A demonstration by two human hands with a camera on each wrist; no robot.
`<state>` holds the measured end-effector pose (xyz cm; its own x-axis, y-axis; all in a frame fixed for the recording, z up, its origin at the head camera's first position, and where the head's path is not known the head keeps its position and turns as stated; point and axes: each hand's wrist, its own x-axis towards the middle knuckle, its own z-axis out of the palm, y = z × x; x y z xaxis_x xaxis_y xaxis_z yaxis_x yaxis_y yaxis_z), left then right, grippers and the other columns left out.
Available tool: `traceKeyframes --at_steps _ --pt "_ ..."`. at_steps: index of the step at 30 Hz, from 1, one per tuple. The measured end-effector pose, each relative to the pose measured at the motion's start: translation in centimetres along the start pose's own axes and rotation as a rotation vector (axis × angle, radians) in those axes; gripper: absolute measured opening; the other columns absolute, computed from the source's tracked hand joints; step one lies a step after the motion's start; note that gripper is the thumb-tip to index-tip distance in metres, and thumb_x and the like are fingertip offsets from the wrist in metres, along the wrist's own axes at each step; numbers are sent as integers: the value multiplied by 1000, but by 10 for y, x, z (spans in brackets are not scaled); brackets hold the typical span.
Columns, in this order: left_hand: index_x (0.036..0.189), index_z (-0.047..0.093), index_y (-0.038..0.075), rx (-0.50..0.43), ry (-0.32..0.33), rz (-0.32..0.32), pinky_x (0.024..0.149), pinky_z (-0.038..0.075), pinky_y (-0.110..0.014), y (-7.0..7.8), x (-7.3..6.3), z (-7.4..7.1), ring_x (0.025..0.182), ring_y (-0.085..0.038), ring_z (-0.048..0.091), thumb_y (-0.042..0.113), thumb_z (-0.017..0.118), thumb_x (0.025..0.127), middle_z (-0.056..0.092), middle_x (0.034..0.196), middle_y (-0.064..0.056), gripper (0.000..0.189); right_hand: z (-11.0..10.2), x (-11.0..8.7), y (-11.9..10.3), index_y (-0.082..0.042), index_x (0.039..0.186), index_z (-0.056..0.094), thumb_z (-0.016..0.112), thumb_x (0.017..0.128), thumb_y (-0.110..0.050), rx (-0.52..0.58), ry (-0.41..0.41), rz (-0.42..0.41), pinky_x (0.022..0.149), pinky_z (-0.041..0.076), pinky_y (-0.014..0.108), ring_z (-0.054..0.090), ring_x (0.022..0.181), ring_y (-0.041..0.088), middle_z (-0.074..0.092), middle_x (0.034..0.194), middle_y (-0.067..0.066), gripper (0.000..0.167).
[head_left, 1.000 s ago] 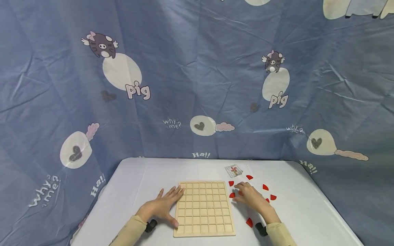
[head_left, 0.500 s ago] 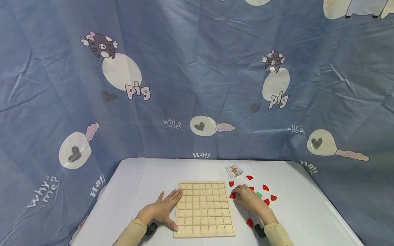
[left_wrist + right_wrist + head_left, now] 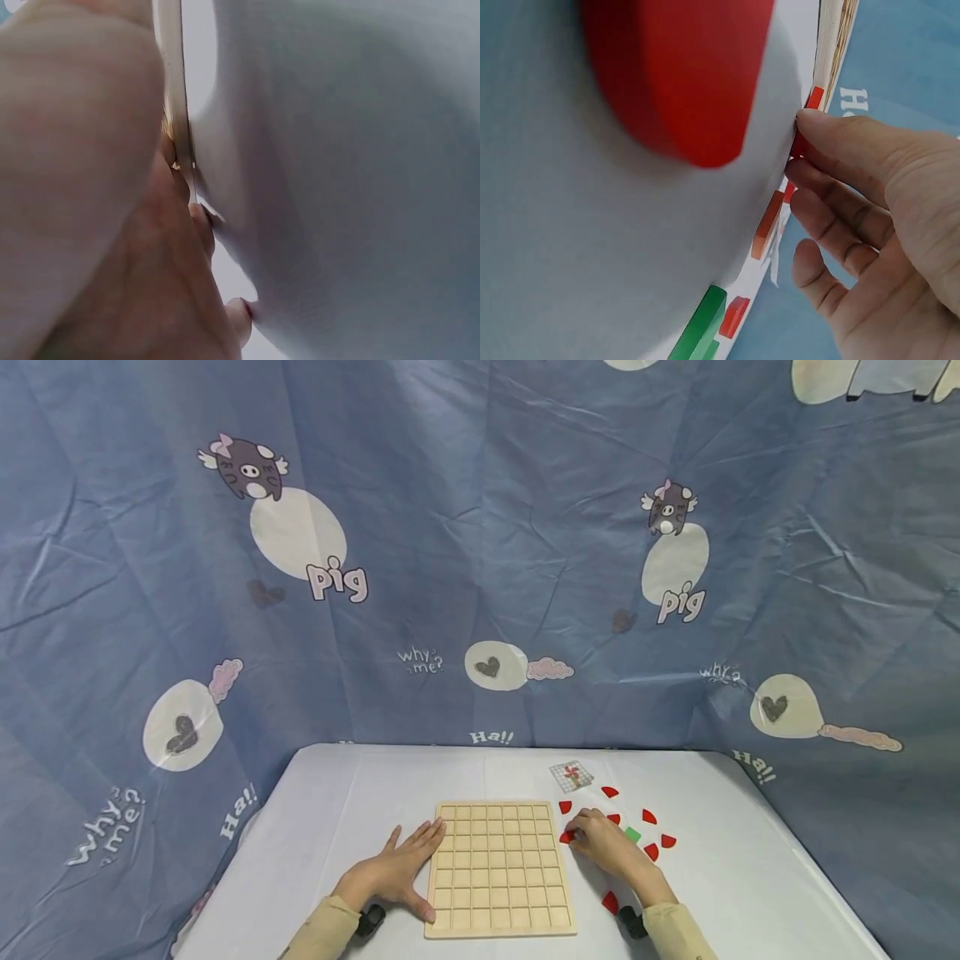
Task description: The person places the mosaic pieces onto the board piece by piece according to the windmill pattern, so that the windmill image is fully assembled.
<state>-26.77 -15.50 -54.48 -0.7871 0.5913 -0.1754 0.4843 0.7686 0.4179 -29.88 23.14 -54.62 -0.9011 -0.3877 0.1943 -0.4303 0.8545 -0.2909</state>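
A pale wooden board (image 3: 498, 870) with a grid of square recesses lies on the white table. My left hand (image 3: 393, 870) rests along its left edge, fingers spread and straight, thumb at the lower left corner. Just beyond the board's right side, my right hand (image 3: 606, 843) pinches a red quarter-circle piece (image 3: 566, 837) between thumb and fingertips. The right wrist view shows the thumb on that red piece (image 3: 815, 97), close to the board's edge, with the other fingers loosely bent. Part of the piece is hidden by the fingers.
Several more red quarter-circle pieces (image 3: 648, 817) lie scattered around the right hand, one (image 3: 611, 902) nearer the front. A green block (image 3: 632, 834) sits among them. Behind the board is a small stack of cards (image 3: 572, 775) with a pinwheel-like picture. A blue printed curtain (image 3: 517, 568) surrounds the table.
My right hand has moved slightly left and closed its fingertips on the red piece beside the board, uncovering the green block. The left hand has stayed nearly still.
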Motion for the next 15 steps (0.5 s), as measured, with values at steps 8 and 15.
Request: traceKeyframes --at_steps 8,15 --pt "155 8 6 11 7 -12 115 -2 -67 -2 1 3 150 -34 7 67 76 52 6 163 -13 139 1 1 0 -11 96 73 77 80 -9 16 4 19 83 55 36 58 93 12 63 94 -5 17" --pt "155 7 5 4 7 3 115 -3 -67 -3 1 3 150 -35 5 68 76 54 5 163 -14 138 0 1 -1 -11 94 71 77 79 -12 28 3 37 83 54 37 57 92 11 62 94 -5 16"
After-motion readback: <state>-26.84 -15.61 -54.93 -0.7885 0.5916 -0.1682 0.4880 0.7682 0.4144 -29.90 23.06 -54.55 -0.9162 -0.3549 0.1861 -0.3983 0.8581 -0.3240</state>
